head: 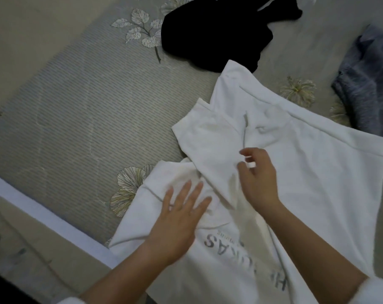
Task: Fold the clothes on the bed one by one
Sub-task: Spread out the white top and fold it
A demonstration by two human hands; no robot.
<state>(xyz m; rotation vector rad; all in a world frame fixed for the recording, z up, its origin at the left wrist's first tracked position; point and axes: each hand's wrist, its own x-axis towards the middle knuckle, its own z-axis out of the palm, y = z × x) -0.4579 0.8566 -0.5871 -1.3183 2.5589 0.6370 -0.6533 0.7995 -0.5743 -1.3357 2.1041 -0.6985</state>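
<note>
A white T-shirt point(306, 172) with grey lettering lies spread over the right part of the bed, one sleeve folded across its middle. My left hand point(179, 218) lies flat on the shirt near its collar, fingers straight and spread. My right hand point(258, 178) hovers just above the folded sleeve with its fingers loosely curled, holding nothing that I can see. A black garment point(212, 34) lies crumpled at the far side of the bed. A blue-grey garment point(368, 84) lies bunched at the right edge.
The bed point(87, 110) has a grey sheet with a leaf and flower print, bare on the left. Its white edge point(50, 216) runs diagonally at the lower left, with floor beyond.
</note>
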